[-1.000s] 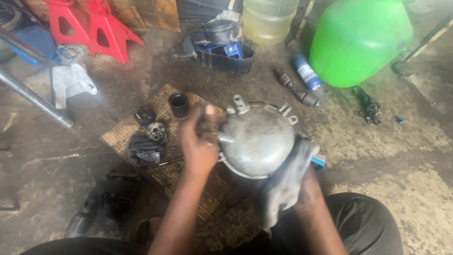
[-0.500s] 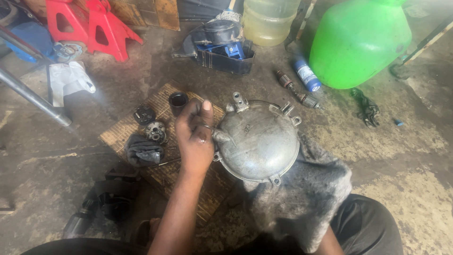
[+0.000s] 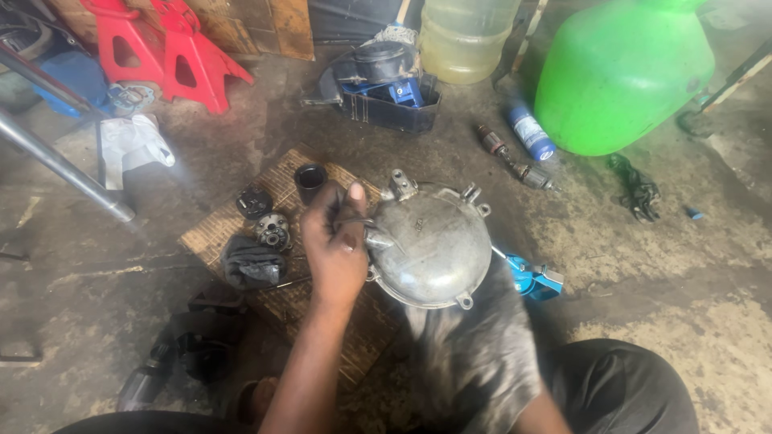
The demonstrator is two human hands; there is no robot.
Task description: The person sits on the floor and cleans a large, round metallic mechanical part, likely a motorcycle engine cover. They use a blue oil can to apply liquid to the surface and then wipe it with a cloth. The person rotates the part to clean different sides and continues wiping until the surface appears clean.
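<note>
Gripping the rim of a domed grey metal housing [image 3: 430, 245], the left hand [image 3: 338, 245] is closed on its left edge, thumb up, seemingly to steady it; the right hand is hidden beneath a grey rag [image 3: 474, 354] under the housing, so its grip cannot be told; the housing is held above the floor, just right of a woven mat [image 3: 233, 225] carrying small parts [image 3: 272, 230] and a black cup [image 3: 310, 178], laid within reach.
</note>
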